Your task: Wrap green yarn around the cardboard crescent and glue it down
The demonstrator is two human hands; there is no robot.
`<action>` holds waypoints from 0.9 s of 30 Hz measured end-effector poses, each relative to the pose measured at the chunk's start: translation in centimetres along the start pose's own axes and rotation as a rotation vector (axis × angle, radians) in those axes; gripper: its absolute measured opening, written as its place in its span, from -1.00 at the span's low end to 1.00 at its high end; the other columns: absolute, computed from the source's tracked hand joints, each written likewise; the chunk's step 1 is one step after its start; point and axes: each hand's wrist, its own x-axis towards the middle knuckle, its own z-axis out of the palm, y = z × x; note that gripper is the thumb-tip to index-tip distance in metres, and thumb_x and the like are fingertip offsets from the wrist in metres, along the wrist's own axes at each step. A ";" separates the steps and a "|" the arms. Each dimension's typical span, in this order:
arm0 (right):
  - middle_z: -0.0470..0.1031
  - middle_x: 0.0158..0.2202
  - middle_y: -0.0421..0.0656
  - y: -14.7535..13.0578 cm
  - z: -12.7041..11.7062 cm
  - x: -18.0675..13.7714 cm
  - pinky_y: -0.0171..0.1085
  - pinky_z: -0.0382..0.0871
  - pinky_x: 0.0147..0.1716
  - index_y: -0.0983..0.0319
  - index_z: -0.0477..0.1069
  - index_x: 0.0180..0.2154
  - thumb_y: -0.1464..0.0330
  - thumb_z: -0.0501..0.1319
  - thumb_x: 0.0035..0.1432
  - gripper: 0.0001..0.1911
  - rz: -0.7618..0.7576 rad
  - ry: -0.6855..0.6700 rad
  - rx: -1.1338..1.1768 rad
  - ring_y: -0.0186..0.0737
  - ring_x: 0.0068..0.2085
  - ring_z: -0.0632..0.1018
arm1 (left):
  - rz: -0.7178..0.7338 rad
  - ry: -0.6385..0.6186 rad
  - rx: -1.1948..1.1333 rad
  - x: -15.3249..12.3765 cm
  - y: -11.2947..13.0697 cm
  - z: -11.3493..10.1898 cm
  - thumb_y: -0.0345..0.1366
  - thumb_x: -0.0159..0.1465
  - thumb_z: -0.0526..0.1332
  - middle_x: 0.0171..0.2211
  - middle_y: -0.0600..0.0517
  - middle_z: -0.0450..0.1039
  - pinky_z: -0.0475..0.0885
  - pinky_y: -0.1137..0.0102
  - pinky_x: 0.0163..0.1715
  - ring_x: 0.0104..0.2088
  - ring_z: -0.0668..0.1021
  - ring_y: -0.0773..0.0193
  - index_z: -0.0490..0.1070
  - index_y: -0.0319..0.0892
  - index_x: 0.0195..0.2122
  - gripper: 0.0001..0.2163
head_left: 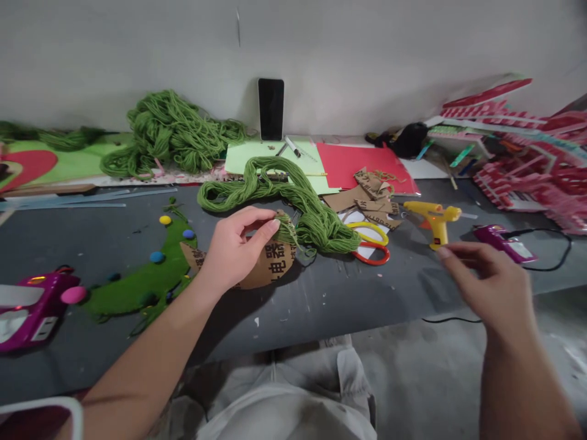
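Observation:
My left hand (238,247) is closed in a pinch on the top of a curved cardboard piece (270,269) with printed characters, where green yarn is stuck to its edge. A skein of green yarn (293,195) trails from that spot across the grey mat (321,299). My right hand (486,275) hovers empty, fingers loosely spread, just below and right of a yellow glue gun (435,220) standing on the mat. It does not touch the gun.
Scissors with yellow and red handles (371,241) lie beside the yarn. Cardboard scraps (371,195), red paper (362,165), green paper (257,156), a leaning phone (271,109), a yarn pile (169,131), a green felt shape (147,275), and purple glue guns (32,305) (502,241) surround them.

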 end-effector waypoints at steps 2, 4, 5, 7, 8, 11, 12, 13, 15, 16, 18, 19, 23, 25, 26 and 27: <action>0.64 -0.16 -0.03 -4.3 0.9 -2.0 -0.17 0.51 -0.09 0.19 0.58 -0.17 0.13 0.34 0.17 -0.70 -0.169 -0.386 0.213 -0.08 -0.16 0.63 | -0.007 0.013 -0.003 0.0 -0.1 0.0 -0.22 0.27 0.35 -0.25 -0.02 0.65 0.58 0.41 -0.24 -0.26 0.64 0.23 0.63 -0.19 -0.21 -0.83; 0.60 0.03 -0.04 -8.9 3.0 -3.1 -0.16 0.51 0.04 0.15 0.54 0.00 0.14 0.34 0.21 -0.63 -0.323 -0.704 0.437 -0.06 0.03 0.61 | -0.018 0.032 0.001 0.0 -0.2 0.0 -0.23 0.27 0.35 -0.24 -0.02 0.66 0.59 0.41 -0.22 -0.26 0.65 0.23 0.63 -0.19 -0.20 -0.83; 0.56 0.11 -0.04 -11.0 4.3 -3.2 -0.13 0.49 0.10 0.13 0.48 0.09 0.14 0.33 0.24 -0.57 -0.343 -0.762 0.499 -0.07 0.08 0.59 | -0.023 0.041 0.007 0.0 -0.2 -0.1 -0.23 0.27 0.35 -0.24 -0.02 0.66 0.59 0.41 -0.22 -0.25 0.65 0.23 0.63 -0.19 -0.20 -0.83; 0.51 0.19 -0.01 -14.5 6.9 -2.7 -0.10 0.47 0.15 0.14 0.38 0.21 0.13 0.33 0.24 -0.44 -0.330 -0.809 0.591 -0.06 0.16 0.55 | -0.025 0.059 0.019 0.0 -0.2 -0.2 -0.24 0.27 0.34 -0.23 -0.02 0.67 0.59 0.42 -0.21 -0.25 0.66 0.24 0.63 -0.19 -0.19 -0.84; 0.50 0.19 0.00 -15.8 8.0 -2.2 -0.11 0.46 0.15 0.16 0.36 0.23 0.13 0.36 0.21 -0.39 -0.330 -0.856 0.594 -0.06 0.17 0.54 | -0.024 0.065 0.023 0.0 -0.2 -0.3 -0.24 0.27 0.34 -0.23 -0.02 0.67 0.59 0.42 -0.22 -0.25 0.66 0.24 0.63 -0.19 -0.19 -0.84; 0.61 -0.13 -0.08 -18.1 9.9 0.0 -0.24 0.51 -0.14 0.23 0.41 0.16 0.13 0.43 0.12 -0.37 -0.339 -1.108 0.565 -0.18 -0.13 0.61 | -0.014 0.090 0.035 0.0 -0.2 -0.7 -0.25 0.28 0.34 -0.23 -0.01 0.68 0.59 0.43 -0.22 -0.25 0.67 0.25 0.63 -0.19 -0.18 -0.83; 0.58 -0.29 -0.16 -18.4 10.2 0.8 -0.30 0.46 -0.29 0.25 0.45 0.09 0.12 0.43 0.13 -0.43 -0.336 -1.182 0.563 -0.25 -0.28 0.57 | -0.012 0.099 0.037 0.0 -0.3 -0.8 -0.24 0.28 0.35 -0.23 -0.01 0.68 0.59 0.44 -0.22 -0.25 0.67 0.25 0.64 -0.20 -0.18 -0.83; 0.49 -0.42 -0.23 -18.5 10.2 1.4 -0.35 0.37 -0.40 0.26 0.49 0.01 0.10 0.40 0.15 -0.51 -0.328 -1.231 0.574 -0.33 -0.40 0.49 | -0.009 0.107 0.036 0.1 -0.3 -0.8 -0.24 0.28 0.35 -0.23 -0.01 0.68 0.59 0.44 -0.21 -0.25 0.67 0.25 0.64 -0.20 -0.18 -0.83; 0.34 -0.54 -0.30 -18.4 10.0 2.2 -0.38 0.20 -0.50 0.27 0.52 -0.14 0.07 0.35 0.21 -0.61 -0.301 -1.238 0.624 -0.41 -0.50 0.34 | -0.008 0.117 0.024 0.1 -0.4 -0.9 -0.22 0.27 0.36 -0.23 -0.02 0.68 0.59 0.43 -0.21 -0.25 0.67 0.25 0.64 -0.20 -0.19 -0.82; 0.29 -0.55 -0.31 -18.2 9.9 2.4 -0.38 0.15 -0.52 0.27 0.52 -0.20 0.06 0.33 0.23 -0.62 -0.280 -1.206 0.663 -0.43 -0.51 0.29 | -0.011 0.120 0.014 0.2 -0.5 -1.0 -0.21 0.27 0.36 -0.23 -0.02 0.68 0.59 0.43 -0.21 -0.25 0.67 0.25 0.64 -0.21 -0.19 -0.81; 0.28 -0.54 -0.30 -17.8 9.9 2.4 -0.38 0.09 -0.53 0.27 0.51 -0.28 0.06 0.33 0.23 -0.62 -0.241 -1.112 0.737 -0.44 -0.51 0.24 | -0.016 0.121 -0.004 0.2 -0.6 -1.0 -0.20 0.27 0.37 -0.23 -0.03 0.68 0.59 0.43 -0.21 -0.26 0.67 0.25 0.64 -0.21 -0.18 -0.80; 0.28 -0.53 -0.29 -17.6 9.9 2.2 -0.38 0.06 -0.54 0.28 0.51 -0.30 0.06 0.33 0.23 -0.62 -0.227 -1.061 0.766 -0.45 -0.51 0.22 | -0.017 0.118 -0.010 0.1 -0.7 -1.0 -0.20 0.26 0.37 -0.23 -0.03 0.68 0.59 0.42 -0.21 -0.26 0.67 0.25 0.64 -0.21 -0.18 -0.80; 0.32 -0.50 -0.25 -17.2 10.4 1.7 -0.36 0.04 -0.52 0.29 0.52 -0.35 0.08 0.36 0.20 -0.63 -0.219 -0.936 0.814 -0.45 -0.49 0.21 | -0.032 0.106 -0.007 0.1 -0.8 -0.9 -0.20 0.27 0.36 -0.22 -0.03 0.67 0.60 0.40 -0.20 -0.26 0.66 0.24 0.64 -0.19 -0.16 -0.79; 0.32 -0.51 -0.25 -17.2 10.5 1.7 -0.36 0.04 -0.53 0.30 0.53 -0.35 0.09 0.36 0.20 -0.63 -0.218 -0.923 0.811 -0.45 -0.50 0.20 | -0.040 0.105 -0.004 0.1 -0.9 -0.8 -0.21 0.27 0.36 -0.22 -0.02 0.67 0.60 0.41 -0.20 -0.25 0.67 0.24 0.64 -0.19 -0.15 -0.80; 0.32 -0.51 -0.25 -17.2 10.4 1.7 -0.36 0.04 -0.53 0.30 0.54 -0.34 0.10 0.36 0.21 -0.64 -0.219 -0.922 0.805 -0.45 -0.50 0.19 | -0.042 0.106 -0.005 0.1 -0.9 -0.8 -0.21 0.27 0.36 -0.22 -0.02 0.67 0.60 0.41 -0.20 -0.25 0.67 0.24 0.64 -0.18 -0.15 -0.80; 0.31 -0.51 -0.26 -17.3 10.4 1.6 -0.35 0.05 -0.53 0.30 0.54 -0.34 0.10 0.35 0.21 -0.65 -0.220 -0.921 0.798 -0.45 -0.51 0.19 | -0.043 0.105 -0.008 0.1 -0.9 -0.8 -0.21 0.27 0.36 -0.22 -0.02 0.67 0.60 0.42 -0.20 -0.25 0.67 0.24 0.64 -0.18 -0.15 -0.80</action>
